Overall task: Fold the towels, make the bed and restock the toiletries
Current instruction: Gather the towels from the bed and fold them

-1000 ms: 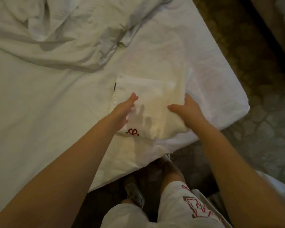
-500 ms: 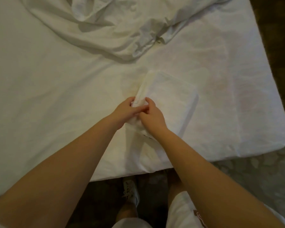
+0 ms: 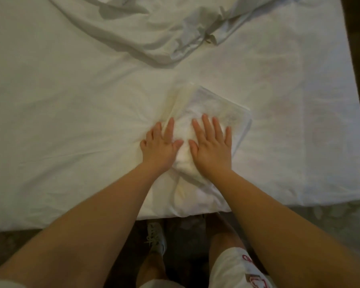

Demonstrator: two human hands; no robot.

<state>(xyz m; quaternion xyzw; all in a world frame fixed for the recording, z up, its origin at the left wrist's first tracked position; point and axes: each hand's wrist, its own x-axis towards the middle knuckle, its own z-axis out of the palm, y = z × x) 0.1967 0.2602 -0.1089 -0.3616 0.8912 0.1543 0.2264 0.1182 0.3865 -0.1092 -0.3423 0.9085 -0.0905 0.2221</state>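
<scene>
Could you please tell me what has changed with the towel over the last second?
The right hand folded the towel over leftward; both hands pinched its edge, then let go. Now it and the left hand press flat on the folded towel. The crumpled bedding stayed put.

White towel (image 3: pixel 213 106) folded to a thick rectangle, lying flat but skewed on the bed's white sheet (image 3: pixel 71 132) near the edge closest to me, rumpled white duvet (image 3: pixel 154 34) bunched well beyond it, bed unmade.

dim warm light, soft blur, arms cast faint shadows, wide-angle bend at edges.
</scene>
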